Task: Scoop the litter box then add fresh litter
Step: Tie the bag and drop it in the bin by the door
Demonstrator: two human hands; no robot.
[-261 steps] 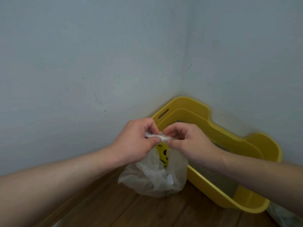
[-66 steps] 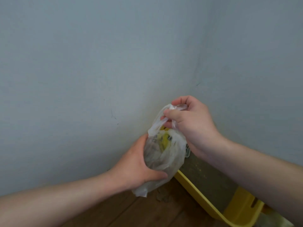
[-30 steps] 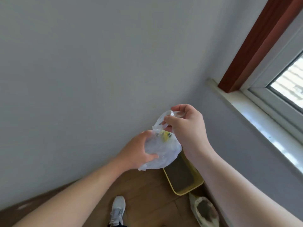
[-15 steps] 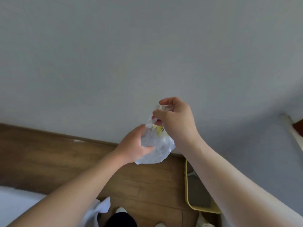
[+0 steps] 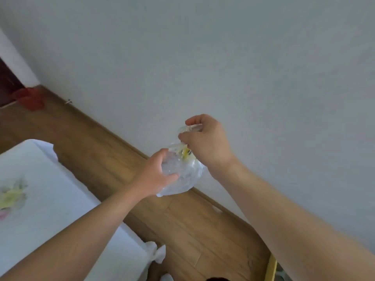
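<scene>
A small clear plastic bag (image 5: 182,175) with a yellow smiley print hangs in the air in front of the grey wall. My left hand (image 5: 156,173) cups the bag's body from the left side. My right hand (image 5: 205,142) pinches the bag's twisted top above it. Only a sliver of the yellow litter box (image 5: 272,266) shows at the bottom right, under my right forearm. Its inside is hidden.
A bed with a white sheet (image 5: 44,199) fills the lower left, its knotted corner (image 5: 156,252) near my feet. Wooden floor (image 5: 182,226) runs along the wall. A red object (image 5: 30,98) lies by a dark doorway at the far left.
My view has swung left and away from the litter box, which slid to the bottom right edge. The bed came into view. Both hands keep their hold on the bag.
</scene>
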